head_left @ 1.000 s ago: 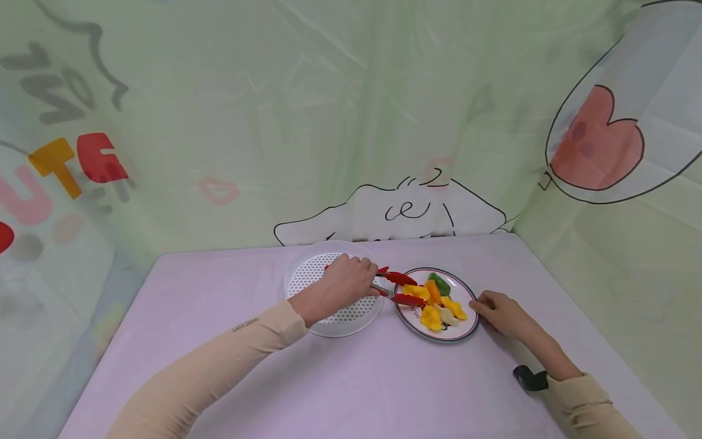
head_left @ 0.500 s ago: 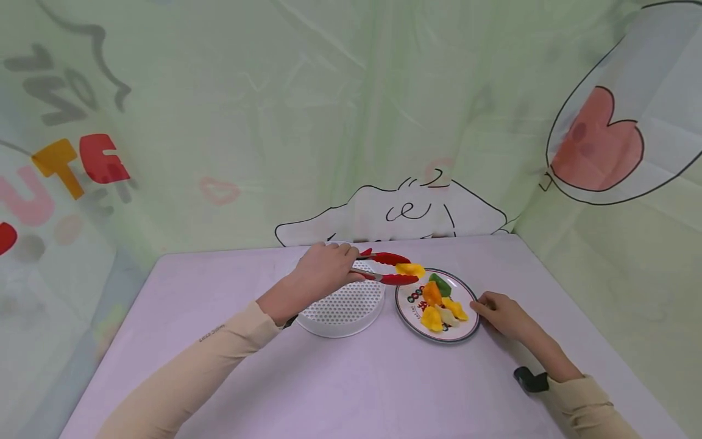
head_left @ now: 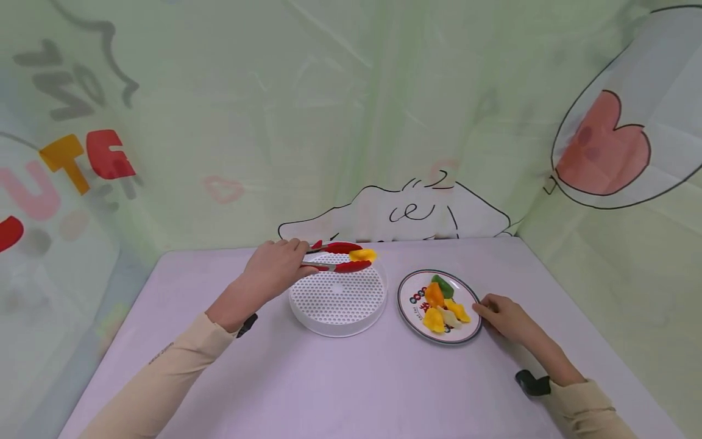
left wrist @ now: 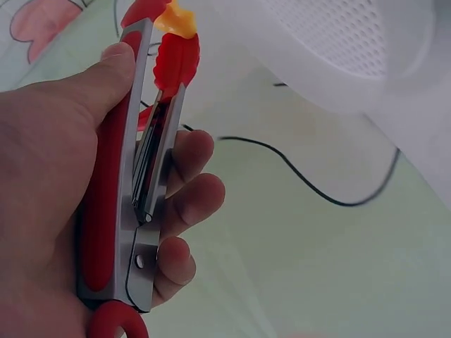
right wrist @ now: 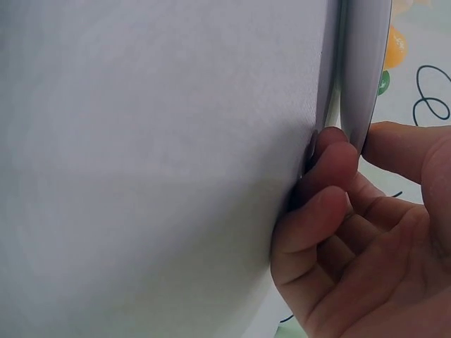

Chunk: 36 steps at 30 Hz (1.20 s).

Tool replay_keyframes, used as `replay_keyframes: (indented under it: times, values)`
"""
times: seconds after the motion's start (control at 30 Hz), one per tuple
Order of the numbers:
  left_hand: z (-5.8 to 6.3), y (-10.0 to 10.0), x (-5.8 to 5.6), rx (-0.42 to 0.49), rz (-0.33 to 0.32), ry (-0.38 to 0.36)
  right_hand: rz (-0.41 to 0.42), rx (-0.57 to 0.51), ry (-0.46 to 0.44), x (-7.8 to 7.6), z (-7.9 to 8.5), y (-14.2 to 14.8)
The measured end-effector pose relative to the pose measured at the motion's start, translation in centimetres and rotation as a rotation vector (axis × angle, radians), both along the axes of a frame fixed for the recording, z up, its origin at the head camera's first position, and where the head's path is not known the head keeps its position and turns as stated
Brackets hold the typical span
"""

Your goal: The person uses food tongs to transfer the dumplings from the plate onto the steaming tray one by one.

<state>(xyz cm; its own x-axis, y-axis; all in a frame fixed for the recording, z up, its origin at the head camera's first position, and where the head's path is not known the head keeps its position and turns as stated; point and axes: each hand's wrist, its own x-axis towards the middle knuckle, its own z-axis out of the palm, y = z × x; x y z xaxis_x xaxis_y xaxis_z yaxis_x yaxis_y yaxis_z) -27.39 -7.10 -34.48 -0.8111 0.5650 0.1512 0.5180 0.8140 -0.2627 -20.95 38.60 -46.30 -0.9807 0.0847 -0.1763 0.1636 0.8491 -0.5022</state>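
My left hand [head_left: 276, 268] grips a pair of red-and-silver tongs [left wrist: 144, 162], thumb on one arm and fingers round the other. Between the red tong tips is a yellow dumpling-like piece [head_left: 363, 255], held over the far part of a white perforated steamer tray [head_left: 337, 299]. To the right, a white plate [head_left: 408, 305] with a dark-lined rim bears several similar pieces: a green piece [head_left: 443, 286], an orange piece [head_left: 434, 294], yellow ones and a pale piece [head_left: 452, 319]. My right hand [head_left: 507, 317] pinches the plate's right rim, thumb above and fingers beneath.
A pale lilac cloth covers the table [head_left: 340, 390]. Behind it hangs a light green curtain [head_left: 307, 122] with printed drawings, close along the table's back edge. More curtain closes in the left and right sides.
The tongs have lifted a yellow piece off the plate. My left hand has carried it leftward to above the steamer tray. My right hand stays at the plate's rim.
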Motion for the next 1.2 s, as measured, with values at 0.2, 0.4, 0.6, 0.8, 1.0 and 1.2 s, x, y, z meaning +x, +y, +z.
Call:
replay_keyframes:
  times: [0.2, 0.4, 0.6, 0.8, 1.0, 1.2]
  values:
    - [-1.1, -1.5, -0.4, -0.046, 0.038, -0.016, -0.013, -0.008, -0.008, 0.2, -0.2, 0.2]
    - [-3.2, -1.7, -1.1, -0.065, 0.056, -0.067, -0.005, -0.016, -0.002, 0.3, -0.4, 0.4]
    - [-3.8, -1.4, -1.0, -0.098, 0.067, -0.081, 0.0, -0.009, 0.003, 0.2, -0.6, 0.4]
    - [-3.9, -1.3, -1.0, -0.098, 0.069, -0.079, -0.011, -0.011, 0.001, 0.2, -0.5, 0.3]
    - [-3.9, -1.7, -1.3, -0.056, 0.059, -0.068, -0.01, -0.01, -0.006, 0.1, -0.3, 0.2]
    - [-2.9, -1.8, -0.9, -0.011, 0.006, 0.022, -0.007, -0.008, 0.002, 0.0, -0.2, 0.1]
